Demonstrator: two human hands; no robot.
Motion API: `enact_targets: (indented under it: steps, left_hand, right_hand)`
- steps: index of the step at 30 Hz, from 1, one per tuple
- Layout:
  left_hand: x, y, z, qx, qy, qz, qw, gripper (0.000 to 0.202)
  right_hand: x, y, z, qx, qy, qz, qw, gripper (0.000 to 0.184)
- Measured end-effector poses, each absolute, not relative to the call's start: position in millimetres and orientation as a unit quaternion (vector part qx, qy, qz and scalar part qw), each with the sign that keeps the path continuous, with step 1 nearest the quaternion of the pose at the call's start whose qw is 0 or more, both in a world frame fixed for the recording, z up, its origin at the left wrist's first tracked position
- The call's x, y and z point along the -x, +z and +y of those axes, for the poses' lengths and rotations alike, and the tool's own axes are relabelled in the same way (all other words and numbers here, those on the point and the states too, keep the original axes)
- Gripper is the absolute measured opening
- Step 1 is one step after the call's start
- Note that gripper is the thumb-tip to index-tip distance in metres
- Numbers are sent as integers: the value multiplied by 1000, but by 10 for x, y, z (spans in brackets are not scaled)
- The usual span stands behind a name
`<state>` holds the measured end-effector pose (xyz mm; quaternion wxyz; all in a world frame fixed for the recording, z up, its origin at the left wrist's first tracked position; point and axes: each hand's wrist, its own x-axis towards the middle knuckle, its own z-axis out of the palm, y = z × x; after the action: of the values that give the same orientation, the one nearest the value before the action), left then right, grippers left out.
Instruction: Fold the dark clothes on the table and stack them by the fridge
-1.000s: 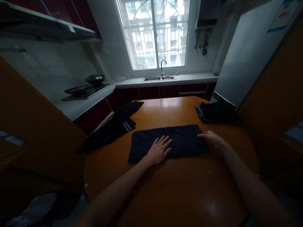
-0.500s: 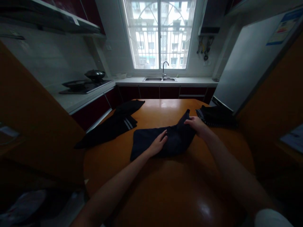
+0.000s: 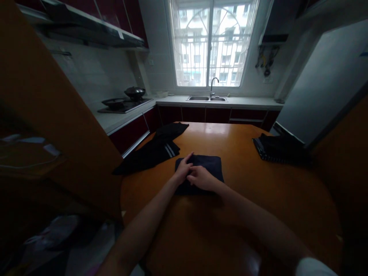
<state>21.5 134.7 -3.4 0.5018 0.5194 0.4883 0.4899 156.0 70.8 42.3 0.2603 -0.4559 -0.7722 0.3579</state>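
Observation:
A dark navy garment (image 3: 211, 163), folded into a compact rectangle, lies on the wooden table (image 3: 230, 142) in front of me. Its exact kind cannot be made out. My left hand (image 3: 183, 169) rests on the left part of it with fingers stretched out. Just to the right and touching it, my right hand (image 3: 201, 178) has its fingers curled at the cloth's upper layer. What lies under its fingertips is partly hidden.
A black garment with white stripes (image 3: 152, 151) sprawls along the table's left edge, partly hanging over. Folded dark clothes (image 3: 280, 149) are stacked at the right edge. Beyond are a counter with a sink (image 3: 198, 98), a stove with pans (image 3: 135, 92) and a fridge (image 3: 319, 84).
My right hand has carried the garment's right end leftward and folded it over, so the cloth is now shorter. Both hands now meet on it. The view has turned slightly left.

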Motion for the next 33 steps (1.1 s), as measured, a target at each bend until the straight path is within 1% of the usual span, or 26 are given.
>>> enact_targets:
  steps: [2,3,4,5,6,7,10,13,16,18,21,23,30,32,33]
  left_hand:
    - [-216,14,1342,-571,478,470,474,52]
    - [-207,58,1340,-591,473,468,456,49]
    - [-191,110,1340,-606,470,469,438,48]
    - [-169,167,1341,-616,468,471,423,48]
    - [-139,223,1344,-625,466,472,412,49]
    - [-104,275,1347,-631,463,472,406,49]
    - [34,362,1349,-637,453,471,409,48]
    - [216,306,1312,-619,455,472,433,47]
    - [416,145,1216,-595,456,482,455,50]
    - [529,31,1124,-591,449,489,457,58]
    - [626,-90,984,-607,447,494,434,72]
    - [639,-129,932,-617,442,500,418,77]
    - [623,-174,1140,-644,431,491,397,79]
    - [654,-150,1210,-645,402,523,386,77]
    - [664,-122,1233,-645,391,552,357,75]
  right_hand:
    - [-1843,480,544,437,265,-778,364,33]
    - [-1986,474,465,441,201,-775,406,43]
    - [-2116,437,395,449,147,-772,426,57]
    - [-2226,368,336,461,109,-769,428,71]
    - [-2311,273,292,473,89,-768,421,82]
    - [-2371,159,264,485,82,-767,411,87]
    - [-2418,-179,258,504,81,-774,376,87]
    - [-2366,-353,291,497,78,-794,341,89]
    - [-2318,-365,296,474,72,-815,325,91]
    - [-2302,-350,291,454,63,-834,308,91]
    - [-2297,-360,295,439,45,-853,279,88]
    - [-2297,-385,307,439,33,-859,262,84]
    - [-2291,-367,329,458,4,-855,245,76]
    - [-2286,-360,327,464,-1,-852,243,73]
    - [-2282,-364,327,466,-3,-851,242,72]
